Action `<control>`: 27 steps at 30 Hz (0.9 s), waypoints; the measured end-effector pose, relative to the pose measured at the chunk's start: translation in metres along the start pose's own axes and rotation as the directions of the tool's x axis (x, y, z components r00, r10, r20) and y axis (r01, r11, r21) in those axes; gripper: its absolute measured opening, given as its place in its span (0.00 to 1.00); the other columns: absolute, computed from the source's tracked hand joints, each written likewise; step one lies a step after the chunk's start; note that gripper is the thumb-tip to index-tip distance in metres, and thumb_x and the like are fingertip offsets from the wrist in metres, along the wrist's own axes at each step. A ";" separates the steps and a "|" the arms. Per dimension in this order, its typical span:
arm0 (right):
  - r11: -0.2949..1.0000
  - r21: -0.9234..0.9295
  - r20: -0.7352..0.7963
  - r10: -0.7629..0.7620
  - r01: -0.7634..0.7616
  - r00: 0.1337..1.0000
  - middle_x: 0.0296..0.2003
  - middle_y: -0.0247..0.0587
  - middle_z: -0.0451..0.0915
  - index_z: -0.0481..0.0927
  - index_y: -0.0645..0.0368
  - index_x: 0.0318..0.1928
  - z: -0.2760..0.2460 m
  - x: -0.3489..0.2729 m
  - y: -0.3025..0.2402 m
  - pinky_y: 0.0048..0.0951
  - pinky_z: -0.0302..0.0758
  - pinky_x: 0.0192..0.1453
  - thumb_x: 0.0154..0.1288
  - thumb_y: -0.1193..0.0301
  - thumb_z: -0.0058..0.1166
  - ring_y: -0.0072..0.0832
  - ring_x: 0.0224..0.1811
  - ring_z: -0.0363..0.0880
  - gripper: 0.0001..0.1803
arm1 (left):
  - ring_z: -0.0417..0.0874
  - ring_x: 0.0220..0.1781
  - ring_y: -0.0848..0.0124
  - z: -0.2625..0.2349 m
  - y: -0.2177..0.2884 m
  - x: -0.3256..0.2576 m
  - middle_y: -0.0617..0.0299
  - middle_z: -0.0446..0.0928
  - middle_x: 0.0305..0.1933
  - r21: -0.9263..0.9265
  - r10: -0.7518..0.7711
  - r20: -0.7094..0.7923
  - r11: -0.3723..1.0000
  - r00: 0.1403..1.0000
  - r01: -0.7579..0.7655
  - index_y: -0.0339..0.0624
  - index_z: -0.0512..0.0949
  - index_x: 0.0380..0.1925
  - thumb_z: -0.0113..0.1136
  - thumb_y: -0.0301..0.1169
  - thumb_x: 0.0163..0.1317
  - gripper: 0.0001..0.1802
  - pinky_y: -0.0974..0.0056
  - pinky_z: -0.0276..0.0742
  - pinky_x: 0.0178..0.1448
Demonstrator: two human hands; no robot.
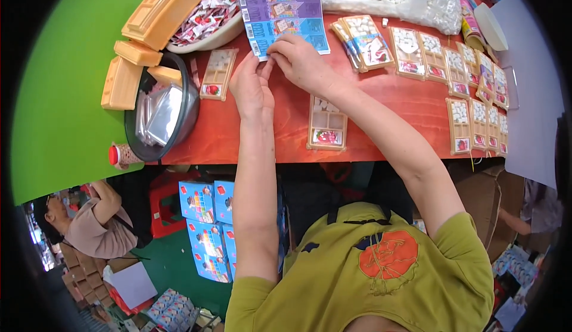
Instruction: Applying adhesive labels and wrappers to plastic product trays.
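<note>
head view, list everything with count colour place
printed sheets: count unclear, pink, purple, blue, at hands
compartment trays: many, tan, mostly right
bag: one, clear, far edge
bowl: one, white, far left
sachets: many, red and white, in bowl
basin: one, black, left
film packs: several, clear, in basin
moulded containers: several, yellowish tan, at basin
jar: one, red lid, left edge
table: one, red, centre
boxes: several, blue, below table
other people: two, pale clothes, left and right
left hand, right hand: two, bare, at sheets
shirt: one, olive, lower centre

Packing workshop, rows of filled trays (460, 127), bulk plastic bag (445, 11), stacked blue boxes (207, 241)
</note>
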State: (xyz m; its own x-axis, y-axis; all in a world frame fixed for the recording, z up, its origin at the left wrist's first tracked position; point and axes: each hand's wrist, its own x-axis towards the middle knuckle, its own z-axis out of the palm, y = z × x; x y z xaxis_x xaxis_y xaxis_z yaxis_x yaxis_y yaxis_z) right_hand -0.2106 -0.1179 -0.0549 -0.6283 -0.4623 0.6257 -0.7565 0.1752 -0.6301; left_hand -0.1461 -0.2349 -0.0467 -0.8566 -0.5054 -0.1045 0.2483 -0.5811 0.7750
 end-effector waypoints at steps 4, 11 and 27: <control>1.000 0.020 -0.045 0.020 -0.019 0.999 0.37 0.48 0.81 0.81 0.65 0.40 0.013 -0.011 0.001 0.40 0.78 0.44 0.63 0.78 0.56 0.47 0.40 0.81 0.05 | 0.84 0.47 0.66 -0.008 0.000 -0.011 0.49 0.79 0.49 0.131 -0.025 -0.071 0.991 0.997 0.034 0.23 0.70 0.56 0.57 0.18 0.65 0.20 0.63 0.84 0.54; 0.999 -0.034 0.052 0.022 -0.020 0.998 0.34 0.52 0.83 0.82 0.65 0.38 0.026 -0.005 -0.007 0.41 0.79 0.42 0.63 0.77 0.56 0.48 0.38 0.83 0.05 | 0.85 0.42 0.68 -0.017 -0.001 -0.016 0.50 0.82 0.44 0.510 0.340 0.005 0.808 0.940 -0.295 0.29 0.73 0.52 0.57 0.17 0.63 0.16 0.65 0.83 0.47; 0.986 -0.166 0.345 0.039 0.021 0.938 0.32 0.53 0.83 0.83 0.65 0.33 0.036 0.007 -0.001 0.45 0.79 0.42 0.60 0.75 0.56 0.49 0.37 0.83 0.05 | 0.87 0.39 0.63 -0.053 -0.001 -0.009 0.54 0.85 0.36 0.797 0.474 0.334 0.320 0.815 -0.513 0.40 0.74 0.48 0.59 0.16 0.59 0.17 0.63 0.81 0.44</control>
State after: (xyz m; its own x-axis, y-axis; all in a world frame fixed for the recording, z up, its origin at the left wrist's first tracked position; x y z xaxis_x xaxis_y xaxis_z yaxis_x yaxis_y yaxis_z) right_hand -0.2074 -0.1520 -0.0664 -0.5557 -0.7268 0.4035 -0.7889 0.3079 -0.5318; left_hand -0.1152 -0.2632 -0.0798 -0.7309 -0.4745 0.4905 0.1583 0.5813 0.7982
